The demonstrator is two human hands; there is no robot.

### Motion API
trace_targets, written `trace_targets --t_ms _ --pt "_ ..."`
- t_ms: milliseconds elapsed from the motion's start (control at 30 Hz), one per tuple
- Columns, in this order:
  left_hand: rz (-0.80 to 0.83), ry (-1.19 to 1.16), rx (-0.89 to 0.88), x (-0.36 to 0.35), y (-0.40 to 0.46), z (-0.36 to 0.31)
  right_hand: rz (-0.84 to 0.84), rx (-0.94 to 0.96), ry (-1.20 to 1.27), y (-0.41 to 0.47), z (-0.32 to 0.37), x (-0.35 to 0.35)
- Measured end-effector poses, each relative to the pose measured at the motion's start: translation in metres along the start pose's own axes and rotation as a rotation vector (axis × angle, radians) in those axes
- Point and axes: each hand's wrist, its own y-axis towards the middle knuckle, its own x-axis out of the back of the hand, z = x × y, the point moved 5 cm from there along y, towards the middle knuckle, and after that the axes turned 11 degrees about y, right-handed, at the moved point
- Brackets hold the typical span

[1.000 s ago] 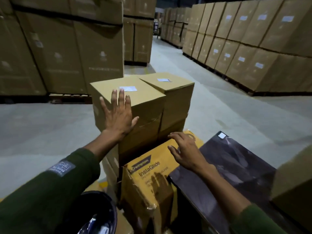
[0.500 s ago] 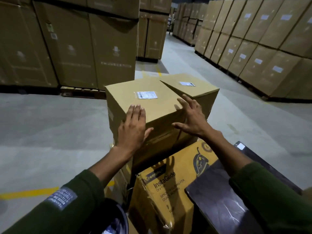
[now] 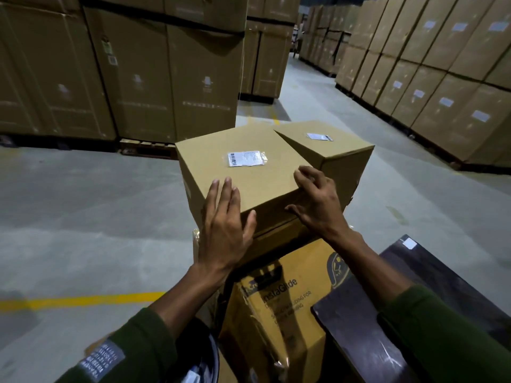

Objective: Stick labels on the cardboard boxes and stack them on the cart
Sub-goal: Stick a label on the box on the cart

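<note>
A plain cardboard box (image 3: 249, 183) with a white label (image 3: 244, 158) on its top sits on a stack of boxes in front of me. My left hand (image 3: 224, 230) lies flat against its near left corner, fingers together. My right hand (image 3: 315, 205) rests on its near right corner, fingers spread over the edge. A second labelled cardboard box (image 3: 340, 156) stands touching it on the right, turned at an angle. Whatever carries the stack is hidden beneath it.
A yellow printed box (image 3: 279, 308) and a dark wrapped box (image 3: 431, 277) lie just below my hands. Tall walls of stacked cartons (image 3: 132, 67) stand left and right (image 3: 442, 78), with a concrete aisle (image 3: 304, 89) between. A yellow floor line (image 3: 83, 299) runs at lower left.
My right hand left the yellow box and came up to the labelled box's right corner. My left hand slid down to the near left corner. The view moved closer.
</note>
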Motion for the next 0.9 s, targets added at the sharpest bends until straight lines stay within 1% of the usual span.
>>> trace_targets --t_ms 200,333,467,633,767,900 --pt "-0.021 0.061 -0.019 0.038 -0.039 0.002 -0.064 0.062 0.017 -0.033 0.043 0.023" --pt "-0.064 0.094 -0.051 0.069 -0.066 -0.012 -0.098 0.067 0.031 -0.070 0.065 0.048" --pt "-0.089 0.093 -0.125 0.099 -0.097 -0.054 -0.164 0.010 0.025 -0.126 0.076 0.089" --pt "-0.107 0.014 -0.229 0.124 -0.129 -0.111 -0.257 -0.078 -0.013 -0.201 0.084 0.148" --pt "-0.102 -0.060 -0.332 0.128 -0.152 -0.158 -0.328 -0.170 -0.059 -0.263 0.082 0.190" --pt "-0.065 -0.152 -0.445 0.116 -0.169 -0.210 -0.390 -0.295 -0.133 -0.326 0.070 0.223"
